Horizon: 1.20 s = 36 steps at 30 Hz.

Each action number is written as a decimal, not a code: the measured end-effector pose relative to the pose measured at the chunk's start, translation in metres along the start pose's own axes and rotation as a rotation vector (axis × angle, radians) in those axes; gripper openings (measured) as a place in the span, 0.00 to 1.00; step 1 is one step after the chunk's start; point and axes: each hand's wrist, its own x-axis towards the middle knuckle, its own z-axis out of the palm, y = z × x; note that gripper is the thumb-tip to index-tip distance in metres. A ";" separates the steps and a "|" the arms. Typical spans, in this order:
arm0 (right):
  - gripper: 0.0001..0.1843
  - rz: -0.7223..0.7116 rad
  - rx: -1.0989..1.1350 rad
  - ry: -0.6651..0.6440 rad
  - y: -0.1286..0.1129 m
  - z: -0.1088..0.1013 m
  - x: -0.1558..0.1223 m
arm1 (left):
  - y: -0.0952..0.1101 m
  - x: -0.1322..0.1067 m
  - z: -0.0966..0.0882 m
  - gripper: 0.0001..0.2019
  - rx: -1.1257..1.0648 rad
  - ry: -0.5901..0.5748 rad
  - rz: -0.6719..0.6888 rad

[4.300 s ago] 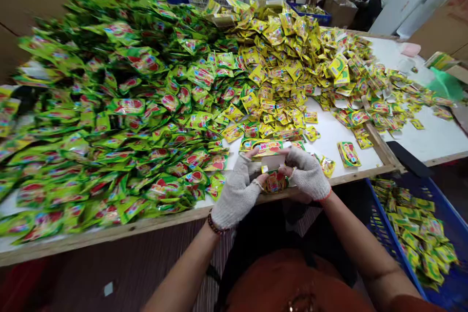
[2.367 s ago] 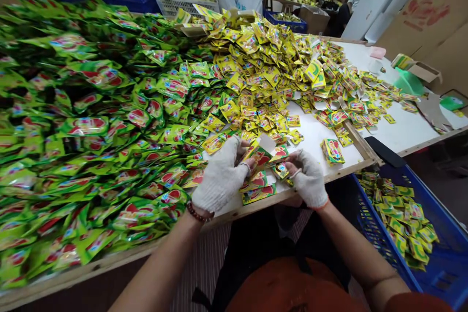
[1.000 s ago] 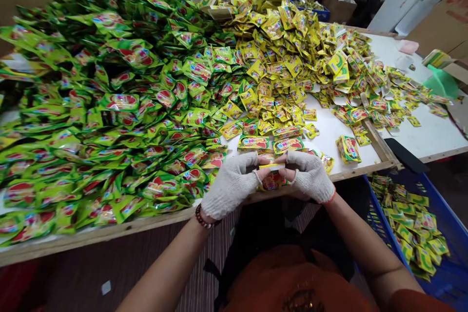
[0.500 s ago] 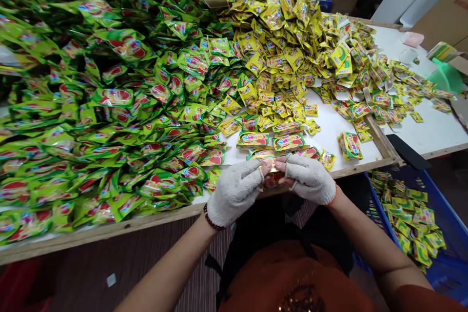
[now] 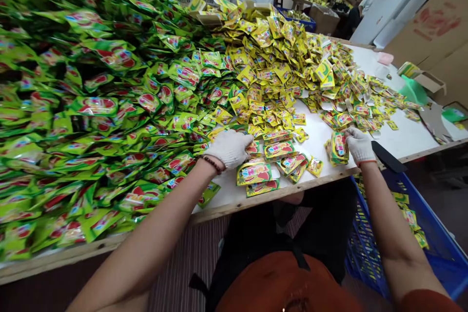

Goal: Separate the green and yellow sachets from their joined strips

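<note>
My left hand (image 5: 231, 148), in a white fingerless glove, reaches over the green packets (image 5: 97, 106). Its fingers are curled at the edge of a small box, partly hiding it; what they grip is unclear. At the table's front right, my right hand (image 5: 360, 145), gloved likewise, is closed on the side of a small stack of boxes (image 5: 338, 148) with watermelon pictures. Between my hands lie several similar flat boxes (image 5: 280, 150), two of them overlapping near the front edge (image 5: 254, 172). A little yellow packet (image 5: 315, 166) lies beside them.
Yellow packets (image 5: 270, 34) are heaped behind. A wooden strip (image 5: 292, 189) edges the white table. Below right stands a blue crate (image 5: 435, 258) with packets. A black flat bar (image 5: 388, 157) juts out beside my right hand. A person sits in the far background.
My hands were together at the front edge and are now apart: the left has gone left and forward, the right to the box stack. Two boxes now show where they were. The view has shifted.
</note>
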 end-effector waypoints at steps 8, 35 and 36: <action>0.14 -0.389 -0.003 0.251 -0.034 0.019 -0.039 | 0.001 -0.029 -0.016 0.20 -0.116 0.152 -0.244; 0.10 -0.549 0.638 -0.376 -0.129 0.083 -0.162 | 0.048 -0.084 0.055 0.08 -1.233 0.586 0.048; 0.11 -0.547 0.644 -0.379 -0.132 0.082 -0.160 | 0.049 -0.083 0.054 0.07 -1.239 0.570 0.033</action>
